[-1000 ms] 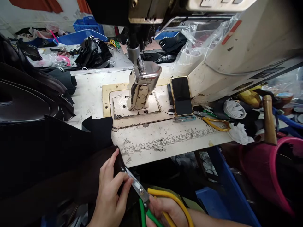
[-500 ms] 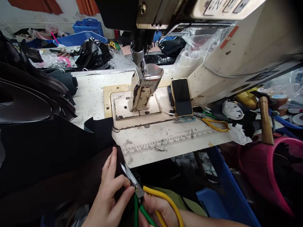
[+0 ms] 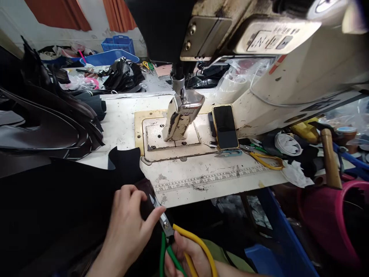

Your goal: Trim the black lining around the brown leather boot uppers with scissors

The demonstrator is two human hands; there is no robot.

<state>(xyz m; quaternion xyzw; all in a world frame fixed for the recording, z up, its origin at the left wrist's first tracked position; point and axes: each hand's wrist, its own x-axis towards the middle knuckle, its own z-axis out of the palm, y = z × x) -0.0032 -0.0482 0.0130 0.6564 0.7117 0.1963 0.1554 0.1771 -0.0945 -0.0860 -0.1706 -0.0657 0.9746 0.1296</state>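
Note:
Dark material (image 3: 145,188) lies over the table's front left edge, next to a large black piece (image 3: 72,192). My left hand (image 3: 128,217) rests on it, fingers curled, its thumb beside the scissor blades; the fingertips bend over the dark material. My right hand (image 3: 191,254) is closed round the handles of scissors (image 3: 165,225), one green and one yellow. The blades point up and left, parted at the edge of the dark material. Behind stands the sewing machine's metal post (image 3: 181,119), under the needle area.
A phone (image 3: 225,127) leans at the machine's base. Near it lie small blue snips (image 3: 230,153) and other yellow-handled scissors (image 3: 268,161). Stacked dark pieces (image 3: 57,119) fill the left. A wooden handle (image 3: 330,157) and pink bin (image 3: 331,215) are at the right.
The view has shifted, so the machine appears lower. My left hand has gone from extended fingers to curled ones over the dark material. The scissors stay in my right hand.

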